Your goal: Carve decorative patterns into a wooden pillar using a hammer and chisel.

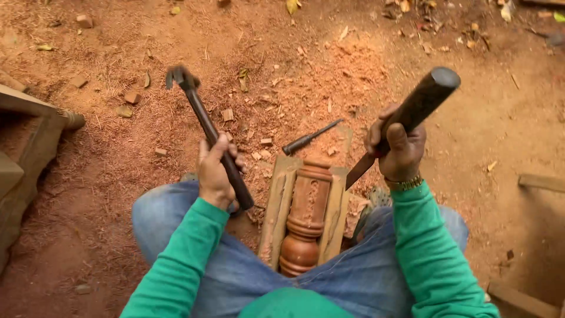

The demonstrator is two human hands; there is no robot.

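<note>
My left hand (216,172) grips the dark handle of a hammer (203,118), whose metal head points up and to the left. My right hand (398,150) is closed on a chisel (425,99) with a thick dark round handle. Its flat blade slants down-left, and the tip is at the right wooden slat (333,215). Between my knees lies a turned, carved reddish wooden baluster (307,215), held between that slat and a left slat (276,206). I wear green sleeves and blue jeans.
A second, thinner chisel (311,139) lies on the ground just beyond the baluster. Reddish sawdust, wood chips and dry leaves cover the dirt. Wooden pieces (26,147) stand at the left, and planks (540,182) lie at the right edge.
</note>
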